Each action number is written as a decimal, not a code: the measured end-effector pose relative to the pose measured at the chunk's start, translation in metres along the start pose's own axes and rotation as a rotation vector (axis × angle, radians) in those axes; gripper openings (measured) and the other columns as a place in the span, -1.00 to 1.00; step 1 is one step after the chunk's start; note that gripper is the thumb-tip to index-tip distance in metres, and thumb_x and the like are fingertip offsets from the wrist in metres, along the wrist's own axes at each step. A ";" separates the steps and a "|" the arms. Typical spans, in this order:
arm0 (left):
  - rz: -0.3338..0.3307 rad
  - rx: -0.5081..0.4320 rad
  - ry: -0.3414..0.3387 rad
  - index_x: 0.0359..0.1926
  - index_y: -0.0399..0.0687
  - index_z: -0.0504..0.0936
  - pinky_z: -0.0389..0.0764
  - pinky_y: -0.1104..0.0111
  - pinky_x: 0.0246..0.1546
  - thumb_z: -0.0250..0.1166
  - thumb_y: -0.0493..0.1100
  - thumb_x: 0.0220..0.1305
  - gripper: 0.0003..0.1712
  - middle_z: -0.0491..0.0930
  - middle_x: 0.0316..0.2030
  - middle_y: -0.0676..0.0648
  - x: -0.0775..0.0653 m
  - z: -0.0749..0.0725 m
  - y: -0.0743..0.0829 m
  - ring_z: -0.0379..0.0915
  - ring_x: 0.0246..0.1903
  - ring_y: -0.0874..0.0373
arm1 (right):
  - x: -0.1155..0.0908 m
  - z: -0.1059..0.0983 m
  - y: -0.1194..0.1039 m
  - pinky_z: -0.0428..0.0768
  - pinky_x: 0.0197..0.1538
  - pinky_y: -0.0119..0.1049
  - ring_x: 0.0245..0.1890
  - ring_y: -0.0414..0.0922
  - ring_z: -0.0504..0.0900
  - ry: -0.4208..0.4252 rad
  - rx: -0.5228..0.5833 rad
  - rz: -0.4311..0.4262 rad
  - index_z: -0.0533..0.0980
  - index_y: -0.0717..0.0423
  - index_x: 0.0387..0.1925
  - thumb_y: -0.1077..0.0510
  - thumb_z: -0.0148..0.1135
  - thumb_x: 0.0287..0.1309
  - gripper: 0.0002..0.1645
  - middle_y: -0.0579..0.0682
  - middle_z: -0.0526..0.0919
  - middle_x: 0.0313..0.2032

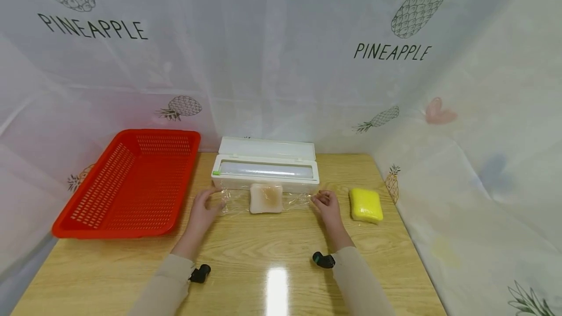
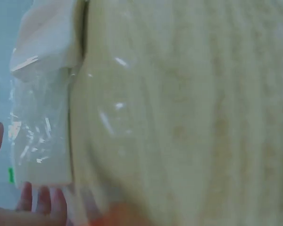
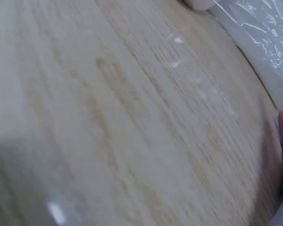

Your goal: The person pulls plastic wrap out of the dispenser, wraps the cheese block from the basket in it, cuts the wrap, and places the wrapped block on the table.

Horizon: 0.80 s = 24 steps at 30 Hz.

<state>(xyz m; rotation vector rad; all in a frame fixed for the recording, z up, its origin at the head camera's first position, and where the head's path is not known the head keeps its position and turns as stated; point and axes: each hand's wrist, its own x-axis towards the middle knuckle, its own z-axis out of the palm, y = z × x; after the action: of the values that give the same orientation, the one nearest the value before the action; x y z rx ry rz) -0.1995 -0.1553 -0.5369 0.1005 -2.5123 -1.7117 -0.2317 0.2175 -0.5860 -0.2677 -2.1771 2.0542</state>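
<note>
A pale slice of bread (image 1: 266, 198) with a browned patch lies against the front of a white cling film dispenser (image 1: 265, 183). Clear cling film (image 1: 235, 201) spreads out on both sides of the slice. At the film's left end is my left hand (image 1: 206, 207), thumb and fingers apart; the left wrist view shows its fingertips (image 2: 43, 200) by the film's edge. My right hand (image 1: 327, 205) is at the right end, fingers loosely bent by the film. Only a bit of that hand shows at the edge of the right wrist view, beside crinkled film (image 3: 262, 33).
A red plastic basket (image 1: 182, 184) stands at the left of the wooden table (image 1: 246, 257). Right of my right hand sits a yellow, film-wrapped square block (image 1: 366, 205). The dispenser's lid (image 1: 267, 148) is raised, showing the roll. A pineapple-print curtain (image 1: 263, 62) hangs behind.
</note>
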 end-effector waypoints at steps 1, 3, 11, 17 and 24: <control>-0.019 -0.013 -0.013 0.18 -0.25 0.50 0.29 -0.12 0.20 0.37 -0.40 0.16 -0.47 0.25 0.23 -0.39 -0.001 0.001 -0.002 0.19 0.20 -0.33 | -0.003 -0.001 -0.001 0.50 -0.09 -0.52 -0.09 -0.17 0.53 -0.021 0.011 -0.013 0.35 0.49 -0.05 0.39 0.27 0.20 -0.63 0.33 0.46 0.06; -0.058 -0.041 -0.041 0.20 -0.22 0.49 0.29 -0.12 0.21 0.35 -0.38 0.19 -0.46 0.25 0.24 -0.38 -0.003 0.002 -0.008 0.19 0.22 -0.33 | -0.009 -0.002 -0.003 0.52 -0.08 -0.49 -0.06 -0.13 0.53 -0.088 0.035 -0.032 0.38 0.56 -0.07 0.45 0.26 0.16 -0.66 0.36 0.43 0.11; -0.130 -0.204 -0.038 0.16 -0.30 0.54 0.42 0.15 0.19 0.31 -0.34 0.27 -0.57 0.35 0.27 -0.28 -0.006 0.009 -0.028 0.33 0.20 -0.18 | -0.025 0.008 -0.022 0.60 -0.03 -0.33 -0.11 -0.18 0.60 -0.308 0.075 0.056 0.43 0.54 0.11 0.47 0.22 0.19 -0.56 0.37 0.49 0.12; -0.134 -0.309 0.061 0.03 -0.43 0.61 0.54 0.58 -0.21 0.33 -0.43 0.20 -0.65 0.56 0.04 -0.30 -0.003 0.022 -0.029 0.50 -0.19 0.28 | -0.011 0.016 -0.004 0.64 -0.12 -0.28 -0.23 -0.24 0.58 -0.233 0.086 0.062 0.48 0.44 0.13 0.43 0.31 0.13 -0.51 0.21 0.53 0.09; -0.121 -0.265 -0.008 0.16 -0.28 0.58 0.50 0.54 -0.41 0.37 -0.42 0.15 -0.50 0.53 -0.32 -0.09 0.008 0.026 -0.030 0.37 -0.40 0.30 | -0.006 0.012 -0.011 0.62 -0.17 -0.36 -0.24 -0.20 0.61 -0.339 -0.049 0.010 0.53 0.33 0.12 0.47 0.26 0.12 -0.52 0.14 0.63 -0.05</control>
<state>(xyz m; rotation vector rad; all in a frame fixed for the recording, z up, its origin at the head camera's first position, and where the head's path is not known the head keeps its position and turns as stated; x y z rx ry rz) -0.2110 -0.1431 -0.5742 0.2278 -2.3009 -2.0775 -0.2284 0.2039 -0.5752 0.0722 -2.4179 2.1884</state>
